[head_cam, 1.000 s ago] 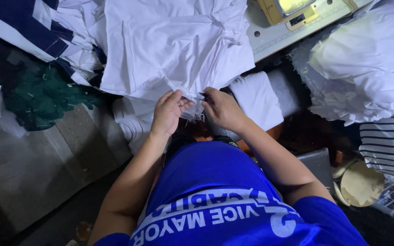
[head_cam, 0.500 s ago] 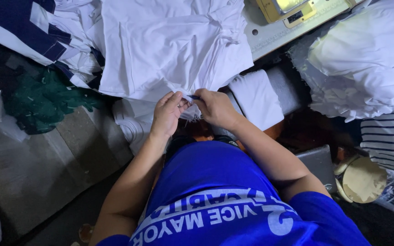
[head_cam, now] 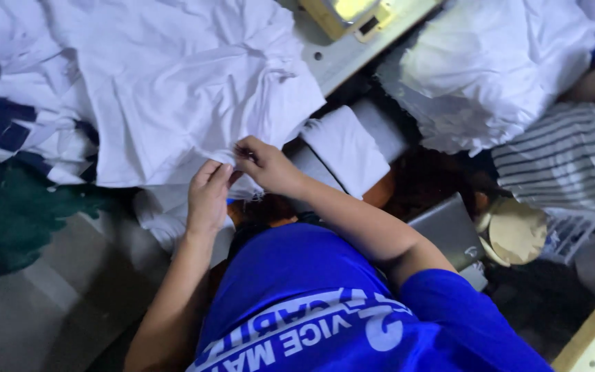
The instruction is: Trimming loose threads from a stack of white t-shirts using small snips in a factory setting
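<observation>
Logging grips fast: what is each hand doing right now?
Left hand: closed, pinching the white cloth's edge.
Right hand: closed, pinching the same edge.

the hands have lifted from the small clear piece to the white garment's point(head_cam: 173, 103) edge.

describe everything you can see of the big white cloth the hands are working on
The white cloth is a large, plain, thin-looking fabric, heavily creased and spread loosely across the upper left of the view. It lies over navy-and-white striped fabric at its left side. Its lower edge hangs toward the person, where the left hand and right hand meet and pinch it between their fingers. No print or seams can be made out.
</observation>
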